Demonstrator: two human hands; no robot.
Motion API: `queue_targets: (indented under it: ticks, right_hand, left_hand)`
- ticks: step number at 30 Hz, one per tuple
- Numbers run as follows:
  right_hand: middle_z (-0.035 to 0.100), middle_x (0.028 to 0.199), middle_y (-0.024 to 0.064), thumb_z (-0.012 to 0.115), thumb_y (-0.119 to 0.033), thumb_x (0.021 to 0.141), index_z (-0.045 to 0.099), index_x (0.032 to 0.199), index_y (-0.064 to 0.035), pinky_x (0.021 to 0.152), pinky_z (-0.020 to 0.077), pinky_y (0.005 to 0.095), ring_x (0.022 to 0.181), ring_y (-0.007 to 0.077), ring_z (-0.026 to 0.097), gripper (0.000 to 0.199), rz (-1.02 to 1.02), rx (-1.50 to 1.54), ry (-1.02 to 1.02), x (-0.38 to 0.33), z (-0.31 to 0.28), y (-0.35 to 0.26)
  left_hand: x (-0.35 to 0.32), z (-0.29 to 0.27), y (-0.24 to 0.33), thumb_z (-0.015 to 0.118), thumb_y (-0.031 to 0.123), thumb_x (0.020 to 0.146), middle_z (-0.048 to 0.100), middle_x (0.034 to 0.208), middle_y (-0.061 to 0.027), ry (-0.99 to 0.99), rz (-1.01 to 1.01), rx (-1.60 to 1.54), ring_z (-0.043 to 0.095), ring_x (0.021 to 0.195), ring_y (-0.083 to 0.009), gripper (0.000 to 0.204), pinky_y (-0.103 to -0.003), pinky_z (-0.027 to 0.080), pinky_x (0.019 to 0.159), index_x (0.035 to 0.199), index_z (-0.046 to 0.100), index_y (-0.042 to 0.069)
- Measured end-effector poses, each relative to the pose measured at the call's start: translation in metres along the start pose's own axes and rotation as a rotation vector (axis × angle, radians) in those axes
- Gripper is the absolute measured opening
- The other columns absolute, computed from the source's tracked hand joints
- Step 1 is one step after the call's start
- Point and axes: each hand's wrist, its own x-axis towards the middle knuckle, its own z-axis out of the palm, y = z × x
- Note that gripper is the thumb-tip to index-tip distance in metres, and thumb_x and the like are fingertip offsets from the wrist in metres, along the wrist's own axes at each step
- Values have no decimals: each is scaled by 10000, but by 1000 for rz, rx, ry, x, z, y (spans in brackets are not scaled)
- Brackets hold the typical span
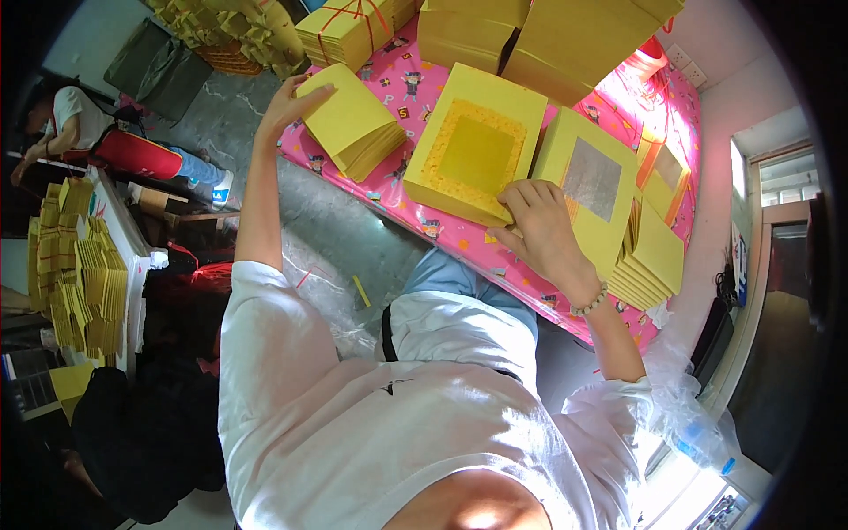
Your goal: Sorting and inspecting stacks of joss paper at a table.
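I see my left hand far out on the left end of the table. Its fingers are spread flat on the near edge of a small stack of plain yellow paper sheets, and the thumb lies on top. The hand is loose and touching, not closed around the stack.

My right hand is down by the middle. Its fingers are bent and pinch the corner of the yellow paper stack with the gold square. That stack lies flat on the pink tablecloth, which has little cartoon pictures on it. A bead bracelet goes round my right wrist.

Just to the right, touching my right hand, is another yellow stack with a silver square on its top sheet. More yellow sheets are piled beside it near the right end of the table.

At the back of the table are big yellow bundles, one tied with red string.

Far to the left, another person in a white shirt bends over another table with yellow folded paper on it.
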Motion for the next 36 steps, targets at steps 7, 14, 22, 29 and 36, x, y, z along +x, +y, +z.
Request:
queue_targets:
  ticks: [7, 14, 22, 29, 36]
  right_hand:
    - [543, 1045, 154, 760, -161, 697, 531, 1048, -5, 974, 362, 423, 1047, 334, 501, 448, 17, 22, -31, 0, -1, -1]
    - [550, 1007, 154, 753, -175, 711, 537, 1022, -14, 983, 359, 436, 1017, 332, 520, 412, -9, 21, -1, 3, 2, -2]
    - [568, 922, 132, 727, -211, 747, 556, 944, -32, 959, 392, 428, 943, 306, 560, 316, -59, -28, 47, 7, 6, 6]
    - [555, 902, 133, 727, -213, 747, 549, 941, -28, 908, 417, 413, 910, 304, 562, 321, -71, -24, 23, 9, 1, 7]
    - [561, 911, 127, 730, -198, 741, 563, 952, -39, 838, 439, 406, 886, 325, 554, 312, -57, -15, -2, 12, 1, 9]
  left_hand:
    - [2, 5, -36, 795, 465, 713, 601, 1170, -152, -231, -15, 15, 572, 1086, -214, 853, -311, 433, 931, 1339, 466, -11]
    - [4, 15, -56, 786, 433, 742, 635, 1134, -108, -251, 23, -22, 598, 1039, -174, 694, -293, 448, 901, 1228, 578, -16]
    - [-21, 24, -52, 751, 369, 797, 665, 1042, -79, -243, 8, -149, 628, 939, -146, 539, -269, 473, 830, 1166, 614, 1]
    - [-32, 25, -41, 772, 432, 748, 581, 1221, -155, -77, 91, -67, 567, 1096, -233, 760, -340, 440, 931, 1287, 499, -28]
    - [-45, 31, 1, 759, 396, 743, 411, 1401, -222, 216, 629, 369, 370, 1305, -365, 731, -472, 320, 1061, 1365, 474, 140]
